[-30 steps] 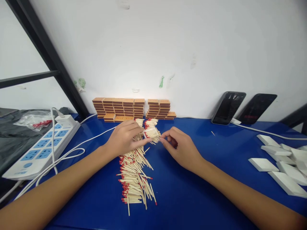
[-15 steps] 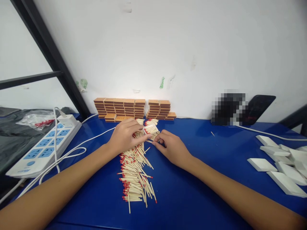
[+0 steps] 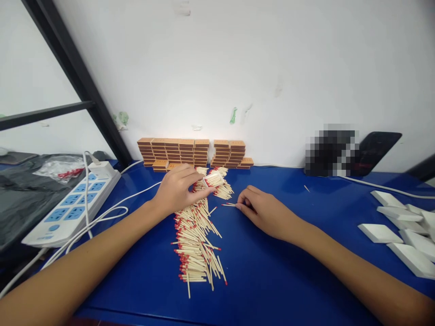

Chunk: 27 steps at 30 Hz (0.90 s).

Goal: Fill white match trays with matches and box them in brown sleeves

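Note:
A long heap of red-tipped matches (image 3: 197,244) lies on the blue table (image 3: 288,271). My left hand (image 3: 176,190) rests on the heap's far end, fingers closed round a small white tray filled with matches (image 3: 213,179). My right hand (image 3: 265,210) lies just right of the heap with its fingertips pinched on a couple of matches (image 3: 228,205) that stick out to the left. A smaller bunch of matches (image 3: 224,190) lies beyond the tray.
Stacked orange matchboxes (image 3: 190,153) line the wall. White box trays (image 3: 401,235) lie at the right. A white power strip (image 3: 74,201) with white cables (image 3: 102,217) sits at the left. Two dark phones (image 3: 374,151) lean against the wall. A lone match (image 3: 306,189) lies further right.
My right hand drew back to the right from the tray, pulling a couple of matches with it. My left hand kept the tray in place.

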Available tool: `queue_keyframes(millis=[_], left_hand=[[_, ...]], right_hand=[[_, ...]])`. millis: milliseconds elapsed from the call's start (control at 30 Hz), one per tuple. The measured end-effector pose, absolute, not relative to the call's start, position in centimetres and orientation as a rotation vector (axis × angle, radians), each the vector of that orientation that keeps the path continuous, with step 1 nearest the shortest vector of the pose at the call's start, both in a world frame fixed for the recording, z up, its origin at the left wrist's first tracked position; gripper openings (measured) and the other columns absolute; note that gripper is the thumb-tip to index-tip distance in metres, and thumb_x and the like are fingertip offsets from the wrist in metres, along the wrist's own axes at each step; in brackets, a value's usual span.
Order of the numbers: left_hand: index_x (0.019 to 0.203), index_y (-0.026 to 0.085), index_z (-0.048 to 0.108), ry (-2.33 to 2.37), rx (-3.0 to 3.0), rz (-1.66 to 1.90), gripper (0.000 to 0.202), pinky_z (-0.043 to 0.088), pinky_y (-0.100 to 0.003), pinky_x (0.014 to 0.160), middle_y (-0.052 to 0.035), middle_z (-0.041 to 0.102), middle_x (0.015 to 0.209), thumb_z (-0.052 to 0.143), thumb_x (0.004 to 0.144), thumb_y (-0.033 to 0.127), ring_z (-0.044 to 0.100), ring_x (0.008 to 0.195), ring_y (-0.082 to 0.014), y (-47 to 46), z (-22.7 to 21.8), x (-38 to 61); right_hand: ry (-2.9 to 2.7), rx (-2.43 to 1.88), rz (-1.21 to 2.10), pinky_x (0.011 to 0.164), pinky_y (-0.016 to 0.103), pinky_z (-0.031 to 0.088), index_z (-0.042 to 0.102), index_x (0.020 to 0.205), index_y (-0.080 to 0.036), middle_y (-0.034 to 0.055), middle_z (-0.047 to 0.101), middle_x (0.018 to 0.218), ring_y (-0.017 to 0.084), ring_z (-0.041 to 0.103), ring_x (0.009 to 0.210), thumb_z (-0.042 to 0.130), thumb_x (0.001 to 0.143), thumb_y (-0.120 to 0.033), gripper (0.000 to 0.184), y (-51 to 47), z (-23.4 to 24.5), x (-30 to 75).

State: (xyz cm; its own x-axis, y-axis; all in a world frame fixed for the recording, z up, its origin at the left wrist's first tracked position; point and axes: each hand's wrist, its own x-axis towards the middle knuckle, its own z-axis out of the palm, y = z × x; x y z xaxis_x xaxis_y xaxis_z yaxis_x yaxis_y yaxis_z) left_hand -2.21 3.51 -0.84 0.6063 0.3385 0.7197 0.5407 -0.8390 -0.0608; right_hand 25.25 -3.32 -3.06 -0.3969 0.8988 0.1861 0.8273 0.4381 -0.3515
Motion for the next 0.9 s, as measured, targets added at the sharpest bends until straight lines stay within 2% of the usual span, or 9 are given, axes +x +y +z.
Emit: queue_keyframes(millis=[233, 600, 900], left_hand=[[0.093, 0.017, 0.07, -0.691, -2.552, -1.033, 0.026, 0.051, -0.036, 0.073, -0.0047, 0.07, 0.079, 0.07, 0.091, 0.043, 0.063, 0.077, -0.0205, 3.5, -1.0, -2.2], [0.091, 0.016, 0.07, -0.663, -2.553, -1.048, 0.026, 0.052, -0.036, 0.073, -0.0051, 0.07, 0.078, 0.071, 0.09, 0.042, 0.062, 0.076, -0.0205, 3.4, -1.2, -2.1], [0.098, 0.016, 0.073, -0.592, -2.652, -0.957, 0.033, 0.054, -0.037, 0.078, -0.006, 0.072, 0.084, 0.071, 0.09, 0.047, 0.066, 0.081, -0.0211, 3.4, -1.5, -2.0]], right_hand=[[-2.294, -1.43, 0.284, 0.066, 0.03, 0.044, 0.06, 0.092, -0.022, 0.0046, 0.062, 0.094, 0.017, 0.059, 0.073, 0.05, 0.101, -0.022, 0.013, -3.1, -3.1, 24.7], [-2.313, -1.416, 0.289, 0.064, 0.029, 0.042, 0.061, 0.097, -0.022, 0.0027, 0.061, 0.095, 0.015, 0.056, 0.071, 0.058, 0.098, -0.025, 0.004, -3.5, -3.5, 24.1], [-2.305, -1.336, 0.288, 0.066, 0.029, 0.043, 0.06, 0.093, -0.021, 0.0038, 0.061, 0.094, 0.016, 0.057, 0.074, 0.051, 0.101, -0.021, 0.012, -3.1, -2.6, 25.0]])
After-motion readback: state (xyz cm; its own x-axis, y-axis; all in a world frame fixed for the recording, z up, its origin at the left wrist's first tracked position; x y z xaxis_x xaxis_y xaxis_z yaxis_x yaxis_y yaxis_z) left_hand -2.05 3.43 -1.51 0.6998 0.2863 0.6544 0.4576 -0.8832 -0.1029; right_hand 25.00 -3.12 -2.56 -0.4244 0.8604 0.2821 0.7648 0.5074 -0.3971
